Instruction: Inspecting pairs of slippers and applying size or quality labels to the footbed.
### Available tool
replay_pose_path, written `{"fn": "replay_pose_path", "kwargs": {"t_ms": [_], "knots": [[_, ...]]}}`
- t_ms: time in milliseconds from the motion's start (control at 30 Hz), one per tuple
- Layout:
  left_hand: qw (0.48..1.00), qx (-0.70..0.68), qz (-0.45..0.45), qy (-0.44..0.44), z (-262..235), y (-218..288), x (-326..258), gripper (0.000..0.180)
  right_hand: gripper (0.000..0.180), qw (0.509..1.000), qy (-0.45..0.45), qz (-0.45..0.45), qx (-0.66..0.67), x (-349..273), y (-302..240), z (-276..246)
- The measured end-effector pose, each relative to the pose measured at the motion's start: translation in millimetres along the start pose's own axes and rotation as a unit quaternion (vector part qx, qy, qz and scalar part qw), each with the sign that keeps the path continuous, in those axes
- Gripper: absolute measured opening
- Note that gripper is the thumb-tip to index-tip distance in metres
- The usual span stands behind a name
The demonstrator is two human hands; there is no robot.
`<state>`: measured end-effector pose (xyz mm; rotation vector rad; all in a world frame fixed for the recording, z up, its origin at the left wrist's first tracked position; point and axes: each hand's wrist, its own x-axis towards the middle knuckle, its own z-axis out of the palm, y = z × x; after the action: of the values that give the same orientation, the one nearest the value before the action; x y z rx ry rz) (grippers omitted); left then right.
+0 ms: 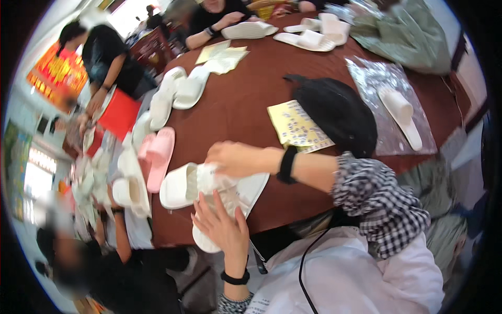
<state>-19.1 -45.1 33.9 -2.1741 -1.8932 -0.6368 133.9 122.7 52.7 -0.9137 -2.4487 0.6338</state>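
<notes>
My left hand (224,222) lies with its fingers spread over a white slipper (205,242) at the near table edge. Just above it, my right hand (235,158) is curled and a little blurred. Crumpled white material (209,177) shows under its fingers, over the slippers; what exactly they pinch is hidden. To the left of both hands is the strap end of another white slipper (175,189). A pale sole (255,189) sticks out below my right wrist. A pair of pink slippers (161,157) rests farther left.
The round brown table (235,94) holds more white slippers (191,88) at left and far right (319,39). A black cap (337,112), yellow sheet (293,123) and plastic bag with a slipper (400,112) lie to the right. Co-workers stand or sit around; a red bin (119,112) is left.
</notes>
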Motion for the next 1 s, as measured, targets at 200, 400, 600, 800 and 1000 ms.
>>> {"fn": "replay_pose_path", "kwargs": {"t_ms": [200, 400, 600, 800, 1000], "knots": [[0.997, -0.016, 0.063, 0.045, 6.2, -21.5, 4.7, 0.061, 0.049, 0.986, 0.101, -0.048, -0.121, -16.5, -1.7, 42.9], [0.969, -0.076, 0.232, -0.044, -11.6, -59.4, 34.9, 0.063, 0.057, 0.952, 0.059, 0.083, -0.289, -58.3, -29.6, 33.9], [0.931, 0.123, 0.333, -0.089, -23.9, -82.3, 90.7, 0.055, 0.061, 0.95, 0.039, 0.14, -0.277, -92.2, -63.0, 35.4], [0.989, -0.087, 0.108, -0.043, -9.2, -45.4, 62.7, 0.066, 0.069, 0.948, 0.157, 0.174, -0.217, -103.8, -67.1, 52.7], [0.988, -0.119, 0.078, -0.054, 18.9, -18.8, 21.6, 0.06, 0.068, 0.948, 0.215, 0.135, -0.191, -128.1, -53.1, 55.8]]}}
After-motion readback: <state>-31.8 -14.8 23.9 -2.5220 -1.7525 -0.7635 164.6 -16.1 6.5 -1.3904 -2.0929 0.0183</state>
